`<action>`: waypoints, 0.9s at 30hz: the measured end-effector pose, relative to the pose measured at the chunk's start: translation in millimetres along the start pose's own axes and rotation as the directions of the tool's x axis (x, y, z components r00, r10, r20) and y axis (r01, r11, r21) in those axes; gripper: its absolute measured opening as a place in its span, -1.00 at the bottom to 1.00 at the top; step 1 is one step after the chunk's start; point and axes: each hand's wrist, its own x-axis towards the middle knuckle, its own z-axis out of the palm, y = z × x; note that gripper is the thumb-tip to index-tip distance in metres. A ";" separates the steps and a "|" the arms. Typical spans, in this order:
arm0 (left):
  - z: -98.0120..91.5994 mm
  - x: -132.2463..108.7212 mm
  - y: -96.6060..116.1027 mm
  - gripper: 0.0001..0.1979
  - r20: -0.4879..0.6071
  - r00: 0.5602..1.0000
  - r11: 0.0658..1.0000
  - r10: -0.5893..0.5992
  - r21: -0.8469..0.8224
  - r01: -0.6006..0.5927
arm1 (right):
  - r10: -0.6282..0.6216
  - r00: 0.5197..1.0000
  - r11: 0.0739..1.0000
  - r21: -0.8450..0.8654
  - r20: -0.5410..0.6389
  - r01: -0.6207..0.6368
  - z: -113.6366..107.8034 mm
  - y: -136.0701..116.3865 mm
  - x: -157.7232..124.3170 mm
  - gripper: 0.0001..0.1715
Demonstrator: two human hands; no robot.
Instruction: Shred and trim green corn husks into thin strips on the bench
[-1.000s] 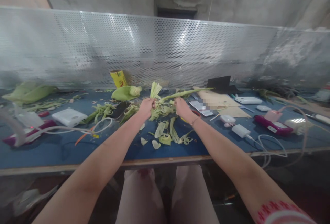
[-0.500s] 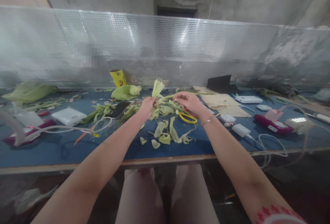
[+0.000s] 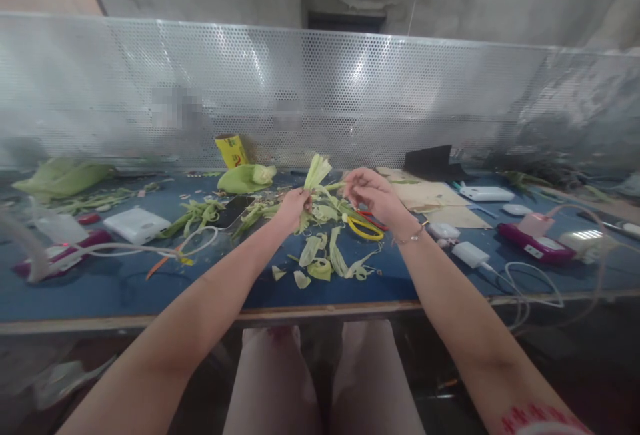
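Note:
My left hand [image 3: 298, 207] is closed around a bundle of pale green corn husk [image 3: 317, 171], whose fanned end sticks up above the fingers. From the bundle a long husk strip [image 3: 336, 187] runs right to my right hand [image 3: 373, 196], which is raised a little with curled fingers pinching the strip. Below both hands, loose husk pieces [image 3: 320, 268] lie on the blue table [image 3: 210, 298]. Yellow-handled scissors [image 3: 365, 228] rest just under my right hand, partly hidden by it.
Behind the work stand a husk-wrapped cob [image 3: 245, 179] and a yellow cardboard tube [image 3: 231, 150]. A dark phone [image 3: 235, 212] lies left among husk strips. White chargers [image 3: 470, 255], cables and purple power strips [image 3: 535, 243] flank both sides. A perforated metal screen [image 3: 320, 101] borders the back.
My right hand has lifted slightly and turned, its fingers curling more. My left hand and the husk bundle have shifted a little to the right, with the bundle's top leaning right.

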 end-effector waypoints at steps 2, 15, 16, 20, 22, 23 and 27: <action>0.5 -0.6 0.2 -0.88 0.008 1.000 1.000 0.006 0.019 -0.007 | 0.034 0.999 0.980 -0.197 0.038 -0.025 5.3 4.1 0.6 -0.85; 2.8 -3.6 1.4 -0.88 0.083 0.996 0.999 0.033 -0.028 -0.031 | 0.125 0.955 0.785 -0.616 0.269 0.071 19.4 1.1 -1.3 -0.85; 2.3 -3.5 2.0 -0.92 0.064 0.997 0.999 0.038 -0.032 -0.036 | 0.124 0.943 0.787 -0.609 0.308 0.096 19.4 2.1 -1.3 -0.87; -0.6 -2.4 3.1 -0.91 0.022 0.998 0.998 0.062 0.009 -0.062 | 0.037 0.934 0.755 -0.623 0.355 0.206 21.9 7.3 0.1 -0.86; -2.0 -1.2 1.6 -0.87 0.034 0.997 0.997 0.063 0.046 -0.065 | -0.009 0.955 0.733 -0.648 0.296 0.208 24.1 9.5 1.4 -0.83; -2.6 -0.4 0.2 -0.86 0.038 0.997 0.995 0.064 0.068 -0.067 | -0.022 0.967 0.725 -0.662 0.254 0.190 25.1 10.4 2.2 -0.82; -3.5 1.6 -7.2 -0.87 0.093 0.989 0.972 0.118 0.194 -0.134 | -0.041 0.997 0.693 -0.717 0.066 0.076 26.6 13.2 4.6 -0.84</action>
